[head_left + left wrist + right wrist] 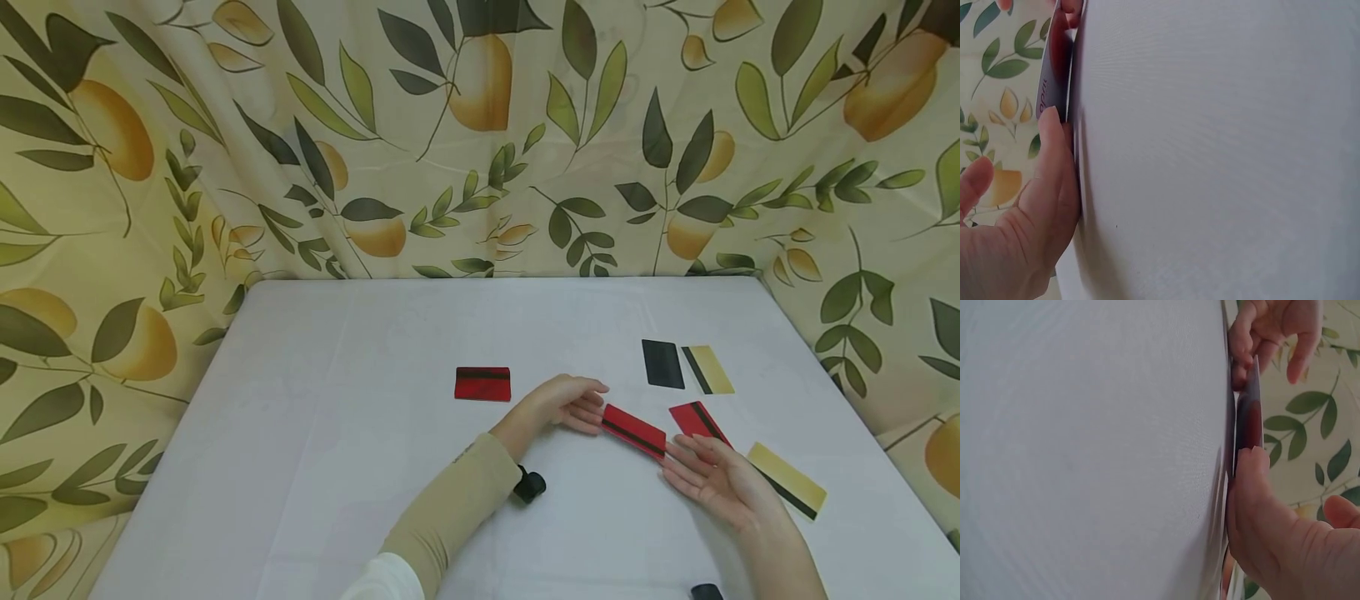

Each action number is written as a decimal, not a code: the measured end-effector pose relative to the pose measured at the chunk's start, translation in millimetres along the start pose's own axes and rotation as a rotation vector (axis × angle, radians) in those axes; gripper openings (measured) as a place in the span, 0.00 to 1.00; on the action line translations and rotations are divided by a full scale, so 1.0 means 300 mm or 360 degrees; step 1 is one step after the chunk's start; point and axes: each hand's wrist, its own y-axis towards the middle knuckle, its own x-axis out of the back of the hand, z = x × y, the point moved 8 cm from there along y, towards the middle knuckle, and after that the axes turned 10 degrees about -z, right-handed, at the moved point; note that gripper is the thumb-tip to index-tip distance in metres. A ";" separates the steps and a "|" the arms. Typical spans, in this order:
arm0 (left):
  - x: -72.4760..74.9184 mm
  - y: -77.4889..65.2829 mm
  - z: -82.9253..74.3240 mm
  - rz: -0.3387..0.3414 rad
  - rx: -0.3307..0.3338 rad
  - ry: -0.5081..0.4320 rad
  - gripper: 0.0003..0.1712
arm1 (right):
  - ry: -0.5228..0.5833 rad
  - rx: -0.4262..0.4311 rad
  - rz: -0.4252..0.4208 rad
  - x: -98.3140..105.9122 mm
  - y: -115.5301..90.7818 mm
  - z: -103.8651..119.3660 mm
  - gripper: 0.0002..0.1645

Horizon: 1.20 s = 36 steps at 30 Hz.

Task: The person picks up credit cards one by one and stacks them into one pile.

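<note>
Red card (633,432) right of middle at the surface (337,375), spanned end to end between fingertips.

Looks tilted rather than flat in the wrist views; hard to tell whether fully clear of the surface. Touched at the left end by the left grip (558,406) and at the right end by the right grip (723,482), with fingers nearly straight in both and thumbs apart from it, so without a firm clasp. Could slip and drop through slack or uneven pressure, bow and spring out under too hard an inward push, or swivel with one side leading. Might also knock askew the striped red card (697,419) or the near yellow card (795,483), through any rightward sweep of the right grip.
</note>
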 end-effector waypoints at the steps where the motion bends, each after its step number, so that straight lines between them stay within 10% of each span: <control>1: -0.001 0.000 0.001 0.0006 0.0005 0.0010 0.19 | -0.0003 -0.0001 0.0011 -0.002 -0.001 0.000 0.21; 22: -0.011 -0.003 0.023 -0.0002 0.0014 0.0047 0.08 | -0.0279 -0.0077 0.0097 -0.027 0.018 0.010 0.24; 36: 0.047 -0.006 -0.014 -0.0232 -0.0163 -0.0108 0.10 | -0.0392 -0.0024 0.0102 -0.115 0.030 0.061 0.20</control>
